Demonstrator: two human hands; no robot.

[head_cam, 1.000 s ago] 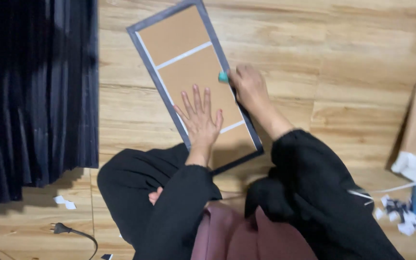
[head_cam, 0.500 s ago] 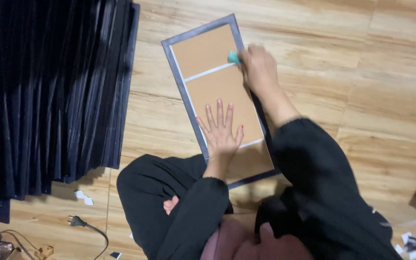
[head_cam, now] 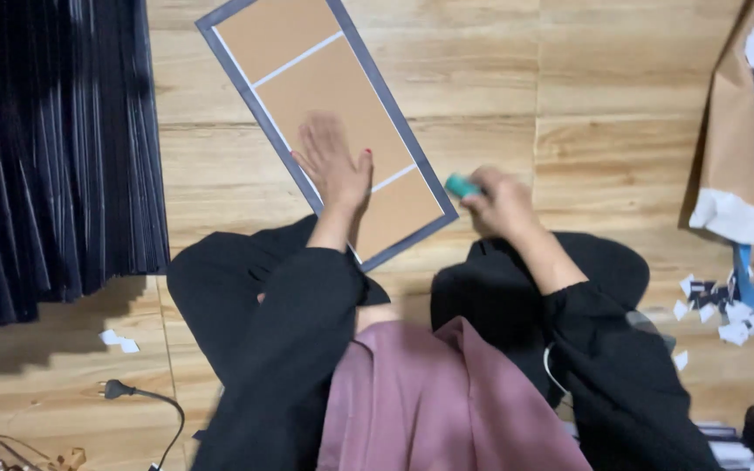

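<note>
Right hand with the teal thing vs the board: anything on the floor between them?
Nothing visible. The right hand, holding the small teal thing, sits just off the lower right corner of the board, with only bare wood floor between. The left hand lies flat on the board, farther left.

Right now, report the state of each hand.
Left hand: open, flat on the brown framed board.
Right hand: closed around a small teal object.
</note>
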